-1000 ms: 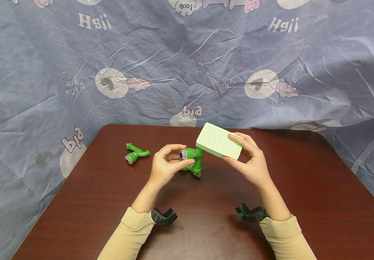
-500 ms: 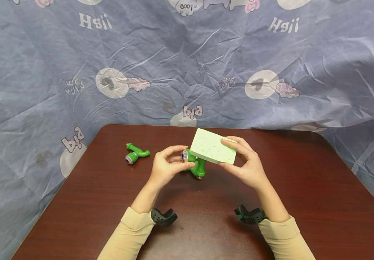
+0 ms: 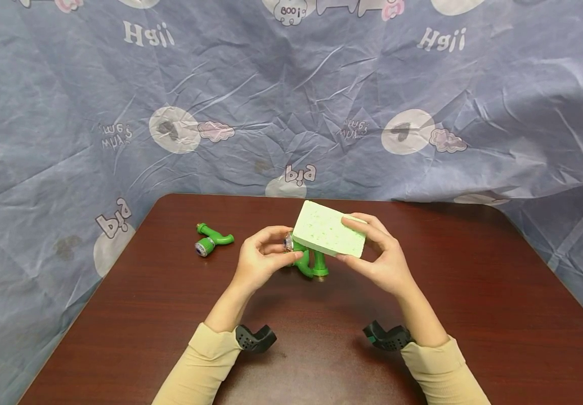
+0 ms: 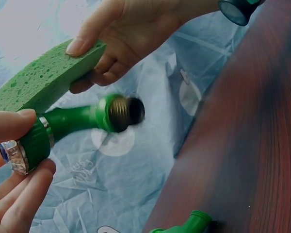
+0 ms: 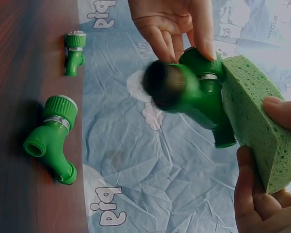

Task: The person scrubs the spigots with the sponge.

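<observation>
pinching green tap (image 4: pixel 70 121) by its ribbed knob (image 4: pixel 37 141) in left grip (image 3: pixel 257 259), holding porous sponge (image 3: pixel 324 228) against it in right grip (image 3: pixel 386 257)

The table (image 3: pixel 474 292) has a dark red-brown, wood-grained top with rounded far corners and a patch of glare toward the front. Two items lie directly on it. The first green tap (image 3: pixel 214 239) rests near the far left corner, on its side — ribbed knob toward the front, spout toward the right edge. The second green tap (image 5: pixel 53 138) rests farther right, near the far edge; a silver collar joins its ribbed knob to the body.
</observation>
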Tool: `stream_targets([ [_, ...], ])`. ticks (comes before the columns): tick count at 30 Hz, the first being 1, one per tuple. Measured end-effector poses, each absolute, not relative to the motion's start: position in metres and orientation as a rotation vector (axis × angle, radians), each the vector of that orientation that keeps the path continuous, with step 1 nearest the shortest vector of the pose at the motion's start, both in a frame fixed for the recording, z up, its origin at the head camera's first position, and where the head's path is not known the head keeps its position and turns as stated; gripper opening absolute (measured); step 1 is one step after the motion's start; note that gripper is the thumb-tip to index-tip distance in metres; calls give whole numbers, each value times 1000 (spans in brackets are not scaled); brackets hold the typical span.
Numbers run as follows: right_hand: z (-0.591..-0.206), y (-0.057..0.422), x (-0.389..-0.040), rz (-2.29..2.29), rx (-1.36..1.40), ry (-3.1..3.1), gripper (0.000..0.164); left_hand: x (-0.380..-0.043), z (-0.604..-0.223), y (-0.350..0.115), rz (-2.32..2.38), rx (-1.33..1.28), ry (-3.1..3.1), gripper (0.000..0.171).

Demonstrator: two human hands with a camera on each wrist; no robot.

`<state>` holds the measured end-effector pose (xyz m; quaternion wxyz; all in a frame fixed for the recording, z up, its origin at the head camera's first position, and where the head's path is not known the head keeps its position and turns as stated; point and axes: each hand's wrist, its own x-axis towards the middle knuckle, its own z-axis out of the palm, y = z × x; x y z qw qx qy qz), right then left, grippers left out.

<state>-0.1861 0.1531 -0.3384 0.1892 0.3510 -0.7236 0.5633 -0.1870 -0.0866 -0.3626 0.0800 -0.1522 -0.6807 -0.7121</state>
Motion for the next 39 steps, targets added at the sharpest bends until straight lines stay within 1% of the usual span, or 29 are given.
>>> stream_targets([
  [3,-345,156,-191,1581,989,-2053,61,-188,-362,-87,-2068,-460,-2055,42],
  [7,-342,160,-190,1520,964,-2076,61,-189,-361,-87,-2065,-420,-2021,41],
  [11,-332,159,-185,1487,853,-2086,57,-190,-362,-87,-2123,-368,-1949,39],
  [16,-324,153,-180,1525,718,-2054,55,-192,-366,-86,-2123,-368,-1931,38],
  [19,-324,148,-177,1572,741,-2039,55,-192,-367,-85,-2134,-362,-1928,38],
  [26,-329,140,-174,1601,896,-2095,56,-191,-366,-85,-2156,-372,-1913,40],
  [34,-347,159,-194,1622,989,-2086,61,-193,-366,-88,-2155,-344,-1824,39],
  [36,-346,162,-194,1598,984,-2098,60,-193,-366,-89,-2153,-326,-1802,39],
  [39,-334,162,-188,1537,883,-2130,57,-194,-366,-92,-2140,-304,-1783,39],
])
